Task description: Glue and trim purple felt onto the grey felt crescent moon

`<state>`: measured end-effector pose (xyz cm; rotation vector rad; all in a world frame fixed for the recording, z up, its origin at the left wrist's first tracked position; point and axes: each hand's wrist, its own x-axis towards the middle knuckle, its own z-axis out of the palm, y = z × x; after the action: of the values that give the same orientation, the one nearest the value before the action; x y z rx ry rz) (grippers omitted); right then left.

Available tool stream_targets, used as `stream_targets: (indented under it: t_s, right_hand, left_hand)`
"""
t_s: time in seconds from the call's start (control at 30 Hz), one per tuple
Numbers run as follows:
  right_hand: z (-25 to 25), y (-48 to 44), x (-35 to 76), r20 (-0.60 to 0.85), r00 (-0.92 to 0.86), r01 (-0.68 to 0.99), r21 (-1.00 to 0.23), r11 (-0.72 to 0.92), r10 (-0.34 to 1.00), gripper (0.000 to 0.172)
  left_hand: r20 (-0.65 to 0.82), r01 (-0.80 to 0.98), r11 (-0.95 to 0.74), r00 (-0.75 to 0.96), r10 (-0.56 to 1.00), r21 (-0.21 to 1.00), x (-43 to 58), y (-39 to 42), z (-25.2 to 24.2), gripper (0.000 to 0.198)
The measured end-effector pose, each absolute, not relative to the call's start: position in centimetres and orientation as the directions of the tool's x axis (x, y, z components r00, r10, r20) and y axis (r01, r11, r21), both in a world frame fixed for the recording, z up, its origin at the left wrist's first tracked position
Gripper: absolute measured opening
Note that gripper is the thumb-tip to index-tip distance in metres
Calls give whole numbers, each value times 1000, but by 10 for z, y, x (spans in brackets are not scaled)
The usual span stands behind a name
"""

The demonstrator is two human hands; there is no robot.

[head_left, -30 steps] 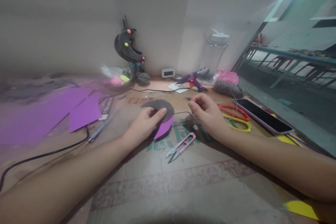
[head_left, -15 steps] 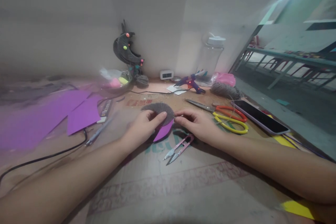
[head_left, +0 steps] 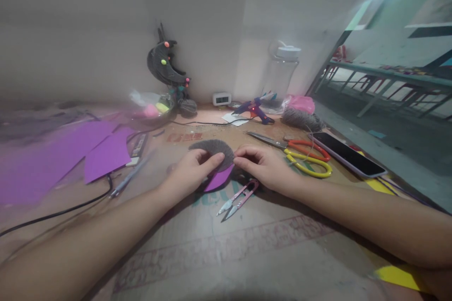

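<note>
My left hand [head_left: 196,167] pinches a crescent of purple paper [head_left: 219,178], thumb on top. Grey yarn [head_left: 213,146] is wound closely over its upper part, while the lower tip shows bare purple. At the crescent's right edge, the thumb and fingertips of my right hand [head_left: 263,164] are pressed together on the yarn; the strand between them is barely visible. Just below the right hand, pink-handled thread snips [head_left: 240,200] lie on the table with their blades apart. Scissors [head_left: 296,150] with red and yellow handles rest beyond that hand, a loose yarn strand crossing the handles.
Purple paper sheets [head_left: 108,155], a pen [head_left: 130,178] and a black cord [head_left: 60,209] lie left. Behind are a yarn-wrapped moon [head_left: 158,66], a small clock [head_left: 221,99], a glue gun [head_left: 256,110], a clear bottle [head_left: 280,73] and grey yarn skein [head_left: 302,119]. A phone [head_left: 348,155] lies right.
The view has shifted slightly, so the surroundings appear a little further left. Both hands keep their hold at the crescent, with hardly any visible movement.
</note>
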<state>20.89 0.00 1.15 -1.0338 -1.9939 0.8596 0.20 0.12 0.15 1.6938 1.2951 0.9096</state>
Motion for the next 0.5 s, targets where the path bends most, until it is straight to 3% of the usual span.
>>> stream_targets:
  t_s: [0.23,0.33,0.4,0.5]
  right_hand:
    - [13,1,209,306,-424,344,-816,464,852,15]
    - [13,0,210,303,-442,328,-822,467,844,23]
    - [11,0,210,280,-437,322,-839,439,855,30]
    - [7,2,210,269,-351,256,-894,368,897,28]
  left_hand:
    - [62,361,-138,215,975,922,2,2,-2,45]
    - [54,324,-130,233,971,937,2,3,0,43]
    - [48,335,-123,224,973,934,2,4,1,44]
    - [44,346,-111,195,980,932,1,6,1,43]
